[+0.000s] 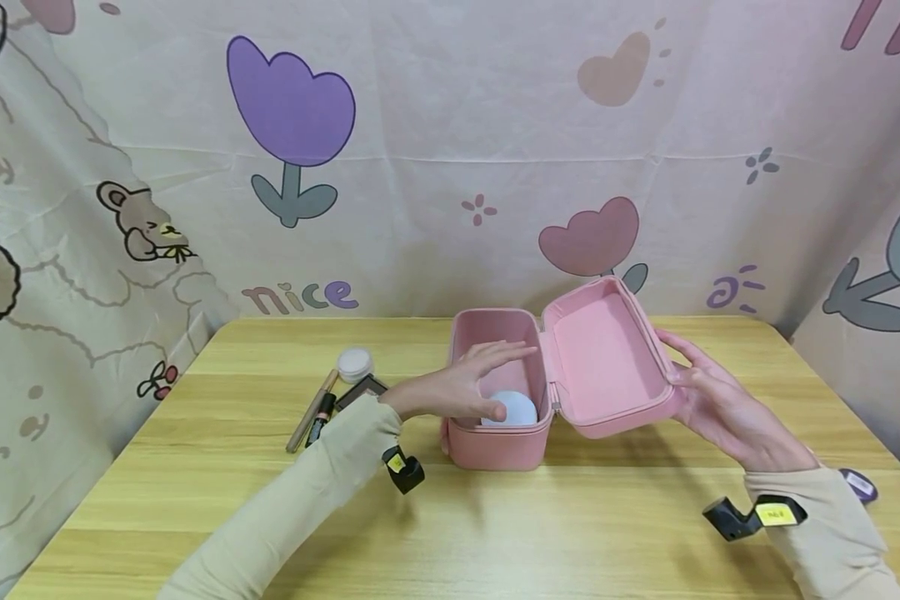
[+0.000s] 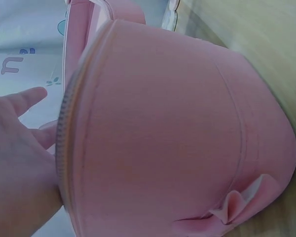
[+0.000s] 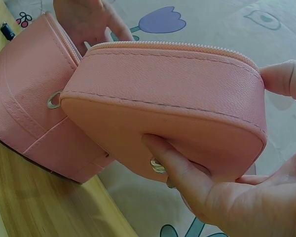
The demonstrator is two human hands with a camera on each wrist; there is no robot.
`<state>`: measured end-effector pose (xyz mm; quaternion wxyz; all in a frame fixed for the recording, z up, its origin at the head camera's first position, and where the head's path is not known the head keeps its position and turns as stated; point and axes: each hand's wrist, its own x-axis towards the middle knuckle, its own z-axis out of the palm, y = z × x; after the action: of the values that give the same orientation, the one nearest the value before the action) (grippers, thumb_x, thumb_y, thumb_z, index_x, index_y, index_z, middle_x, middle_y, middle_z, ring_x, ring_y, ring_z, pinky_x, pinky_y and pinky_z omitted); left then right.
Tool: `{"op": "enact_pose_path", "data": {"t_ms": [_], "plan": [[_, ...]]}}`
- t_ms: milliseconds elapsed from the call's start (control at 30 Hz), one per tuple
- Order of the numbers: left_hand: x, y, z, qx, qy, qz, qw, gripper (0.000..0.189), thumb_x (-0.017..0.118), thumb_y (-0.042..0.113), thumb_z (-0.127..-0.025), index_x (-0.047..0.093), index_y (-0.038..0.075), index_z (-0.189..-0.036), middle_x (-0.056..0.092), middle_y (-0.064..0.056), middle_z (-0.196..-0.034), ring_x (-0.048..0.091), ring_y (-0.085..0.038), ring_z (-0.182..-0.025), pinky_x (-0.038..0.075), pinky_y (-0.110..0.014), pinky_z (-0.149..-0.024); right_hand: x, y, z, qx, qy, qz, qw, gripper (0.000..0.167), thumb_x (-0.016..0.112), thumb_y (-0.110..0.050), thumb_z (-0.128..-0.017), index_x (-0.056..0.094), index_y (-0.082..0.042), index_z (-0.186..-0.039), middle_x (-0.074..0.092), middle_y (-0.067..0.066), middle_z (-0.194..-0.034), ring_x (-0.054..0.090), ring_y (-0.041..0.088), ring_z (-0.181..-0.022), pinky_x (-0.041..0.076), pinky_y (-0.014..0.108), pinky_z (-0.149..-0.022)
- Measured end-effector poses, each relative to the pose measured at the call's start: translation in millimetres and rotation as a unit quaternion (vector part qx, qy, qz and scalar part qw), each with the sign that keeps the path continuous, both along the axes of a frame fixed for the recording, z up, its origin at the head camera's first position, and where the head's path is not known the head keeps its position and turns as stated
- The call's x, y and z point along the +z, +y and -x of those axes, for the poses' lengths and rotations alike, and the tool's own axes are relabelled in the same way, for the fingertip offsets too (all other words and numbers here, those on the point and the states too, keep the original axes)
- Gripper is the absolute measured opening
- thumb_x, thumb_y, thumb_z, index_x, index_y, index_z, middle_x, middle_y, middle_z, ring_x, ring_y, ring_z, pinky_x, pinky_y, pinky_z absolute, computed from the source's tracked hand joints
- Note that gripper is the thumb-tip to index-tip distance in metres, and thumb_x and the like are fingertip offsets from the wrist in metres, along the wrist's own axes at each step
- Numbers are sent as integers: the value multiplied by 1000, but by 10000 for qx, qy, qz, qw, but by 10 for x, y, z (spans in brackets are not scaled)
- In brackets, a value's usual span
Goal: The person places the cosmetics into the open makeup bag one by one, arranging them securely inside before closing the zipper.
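On the table's (image 1: 540,533) left part, I log a thin stick (image 1: 312,412) lying aslant, far end leaning right. Dark tube (image 1: 321,418) just beside it, to the right. White jar (image 1: 355,365) near the stick's far end. A flat dark case (image 1: 362,390) sits right of these, partly hidden behind my left sleeve (image 1: 352,454).

Next rightward, my left hand (image 1: 465,383): reaching in from the left over the mouth of a pink bag (image 1: 498,450), fingers spread, thumb apart from them. The bag stands upright near the middle of the table, toward the far side. A white round thing (image 1: 516,408) lies inside it, below the left hand; the thumb overlaps it in the head view, and I cannot tell whether they touch. Left wrist view gives me the bag's outer wall, zip along the rim, and a pink bow (image 2: 241,202) low on it.

Right of the bag, its lid (image 1: 607,350) hangs out to the side, joined along one edge. My right hand (image 1: 727,408) pinches the lid at its right edge, one digit across the outer face beside a metal stud (image 3: 158,165), another at the rim.

Far right of the scene: a dark oval thing (image 1: 858,485), partly behind my right sleeve (image 1: 825,525).
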<state>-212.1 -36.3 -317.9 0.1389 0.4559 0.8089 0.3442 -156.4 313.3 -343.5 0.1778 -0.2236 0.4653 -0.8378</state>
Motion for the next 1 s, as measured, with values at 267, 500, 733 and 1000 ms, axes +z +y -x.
{"op": "enact_pose_path", "data": {"t_ms": [267, 500, 733, 1000], "plan": [[4, -5, -28, 112, 38, -25, 9999, 128, 29, 98, -60, 26, 11, -153, 15, -17, -159, 6, -38, -144, 12, -66, -107, 6, 9, -5, -11, -35, -3, 10000, 53, 27, 5, -99, 34, -19, -146, 44, 5, -139, 53, 24, -121, 46, 40, -97], [-22, -1, -86, 375, 126, -220, 9990, 70, 57, 36, -90, 32, 13, -152, 18, -13, -159, 8, -32, -144, 14, -63, -109, 12, -2, -11, 2, 0, -8, 10000, 53, 27, 6, -99, 32, -19, -146, 43, 5, -140, 52, 24, -121, 46, 40, -97], [-94, 77, -168, 511, 1516, 14, 9871, 74, 70, 37, -86, 39, 10, -148, 21, -17, -157, 14, -38, -143, 16, -64, -109, 0, 0, -4, 41, -55, 65, 10000, 53, 26, 6, -99, 36, -19, -145, 44, 6, -139, 53, 24, -121, 45, 40, -98], [-173, 136, -230, 699, 2231, -207, 9721, 65, 70, 37, -87, 47, 10, -143, 26, -15, -156, 15, -33, -144, 15, -60, -110, -15, 17, 4, -48, 21, -150, 9999, 52, 26, 4, -99, 30, -19, -146, 43, 4, -140, 53, 24, -121, 45, 40, -97]]}}
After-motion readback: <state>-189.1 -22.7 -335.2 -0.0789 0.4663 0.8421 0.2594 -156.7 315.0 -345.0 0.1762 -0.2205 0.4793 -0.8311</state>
